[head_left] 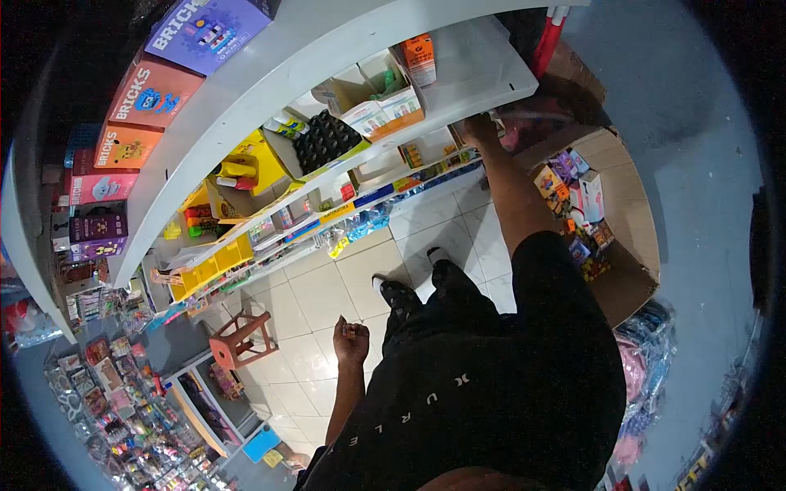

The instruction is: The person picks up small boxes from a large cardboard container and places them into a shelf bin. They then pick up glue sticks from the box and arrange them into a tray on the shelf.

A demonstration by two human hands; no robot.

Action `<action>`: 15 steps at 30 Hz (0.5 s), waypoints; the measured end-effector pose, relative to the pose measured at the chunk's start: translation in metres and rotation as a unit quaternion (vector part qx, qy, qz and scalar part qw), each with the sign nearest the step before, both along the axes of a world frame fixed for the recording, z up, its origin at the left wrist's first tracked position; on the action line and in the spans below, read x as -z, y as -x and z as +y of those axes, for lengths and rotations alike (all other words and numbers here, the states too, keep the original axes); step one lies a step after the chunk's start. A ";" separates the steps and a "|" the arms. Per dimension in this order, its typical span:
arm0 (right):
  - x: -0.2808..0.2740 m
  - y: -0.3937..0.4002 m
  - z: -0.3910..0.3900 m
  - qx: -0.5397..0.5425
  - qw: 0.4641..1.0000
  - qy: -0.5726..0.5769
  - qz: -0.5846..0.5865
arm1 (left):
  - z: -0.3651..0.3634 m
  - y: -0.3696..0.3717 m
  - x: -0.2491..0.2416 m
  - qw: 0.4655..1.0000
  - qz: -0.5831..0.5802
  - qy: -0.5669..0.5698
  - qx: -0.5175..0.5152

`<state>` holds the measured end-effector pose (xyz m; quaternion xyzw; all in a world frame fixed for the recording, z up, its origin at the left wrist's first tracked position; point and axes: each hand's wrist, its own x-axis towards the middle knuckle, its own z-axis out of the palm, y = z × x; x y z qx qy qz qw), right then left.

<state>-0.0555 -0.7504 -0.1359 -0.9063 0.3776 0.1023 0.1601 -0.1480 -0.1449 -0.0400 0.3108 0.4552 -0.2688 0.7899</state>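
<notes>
My left hand (352, 342) hangs over the tiled floor, with its fingers curled in and the thumb pointing away. Nothing shows in it. Out at the lower shelf's right end is my right hand (480, 129), just under the edge of the upper shelf. Its fingers are in shadow, so what they touch cannot be made out. Left of it, small packets (411, 154) stand in the lower shelf. On the upper shelf above are an orange and white box (419, 60) and an open white carton (383, 114) with green items inside.
A large cardboard box (630, 229) of colourful small packages stands by my right arm. A reddish-brown stool (239, 340) is on the floor at left. BRICKS boxes (155, 90) line the higher shelf. Plastic-wrapped goods (643, 368) lie at right, and hanging packets (123, 409) fill the lower left.
</notes>
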 end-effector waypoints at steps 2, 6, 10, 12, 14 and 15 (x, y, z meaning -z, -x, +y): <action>-0.010 0.002 0.004 0.001 1.000 0.001 -0.010 | 0.006 0.003 0.009 1.000 -0.020 -0.006 0.017; -0.014 0.011 0.009 -0.043 0.998 0.045 -0.011 | -0.003 0.005 0.009 0.999 -0.025 -0.015 0.032; -0.012 0.011 0.001 -0.071 0.997 0.042 -0.007 | -0.008 0.002 0.009 0.999 -0.016 0.002 0.030; 0.002 0.013 -0.016 -0.114 0.992 0.047 -0.011 | -0.007 -0.001 0.011 0.999 -0.022 0.019 0.034; 0.006 0.020 -0.027 -0.020 0.998 0.017 -0.053 | -0.011 -0.004 0.008 0.999 -0.015 0.007 0.032; 0.001 0.022 -0.030 -0.002 0.999 0.011 -0.040 | -0.013 -0.005 0.005 0.999 -0.012 0.002 0.030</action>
